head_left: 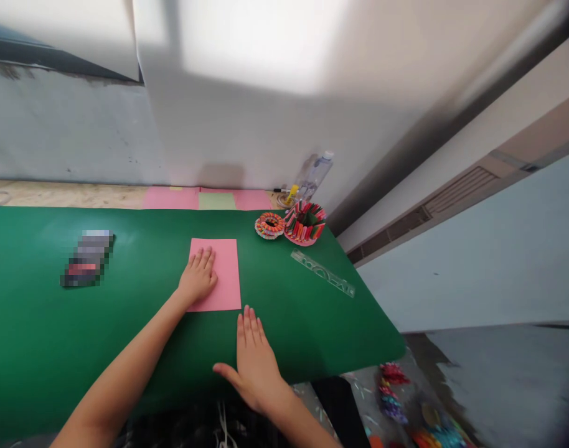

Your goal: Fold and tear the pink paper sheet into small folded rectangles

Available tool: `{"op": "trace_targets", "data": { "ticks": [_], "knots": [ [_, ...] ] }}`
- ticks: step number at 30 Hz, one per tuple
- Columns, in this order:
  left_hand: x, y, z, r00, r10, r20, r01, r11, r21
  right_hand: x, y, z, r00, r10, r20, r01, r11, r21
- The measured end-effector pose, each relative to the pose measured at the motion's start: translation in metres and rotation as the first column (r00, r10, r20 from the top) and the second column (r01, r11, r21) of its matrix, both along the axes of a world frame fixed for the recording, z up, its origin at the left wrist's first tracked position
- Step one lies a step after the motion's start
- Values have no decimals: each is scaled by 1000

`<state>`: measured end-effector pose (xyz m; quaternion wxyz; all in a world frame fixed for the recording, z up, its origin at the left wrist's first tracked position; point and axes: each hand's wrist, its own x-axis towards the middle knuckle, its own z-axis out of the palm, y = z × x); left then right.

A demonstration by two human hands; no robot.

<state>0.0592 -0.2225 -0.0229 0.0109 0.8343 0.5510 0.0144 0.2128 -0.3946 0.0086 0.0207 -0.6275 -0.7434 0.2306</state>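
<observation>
A pink sheet of paper [227,274] lies flat on the green table. My left hand [198,277] rests palm down on its left part, fingers extended and pointing away from me. Just below the sheet's lower right corner is my right hand [254,361], flat with the thumb spread out to the left and nothing held. Its fingertips are close to the paper's edge. To the right lies a clear plastic ruler [322,274] with cut-out shapes, set at a slant.
Behind the ruler stand a round folded-paper piece [304,223] and a smaller ring [269,225]. A clear bottle [315,176] leans by the wall. Pink and pale green papers line the back ledge. A pixelated dark object [87,258] lies left on the green table [139,274].
</observation>
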Motion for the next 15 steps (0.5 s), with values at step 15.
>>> {"op": "trace_targets", "data": {
  "ticks": [15],
  "knots": [
    [-2, -3, -2, 999, -2, 40, 2, 1000, 22, 237, 83, -13, 916, -363, 170, 297, 900, 319]
  ]
}}
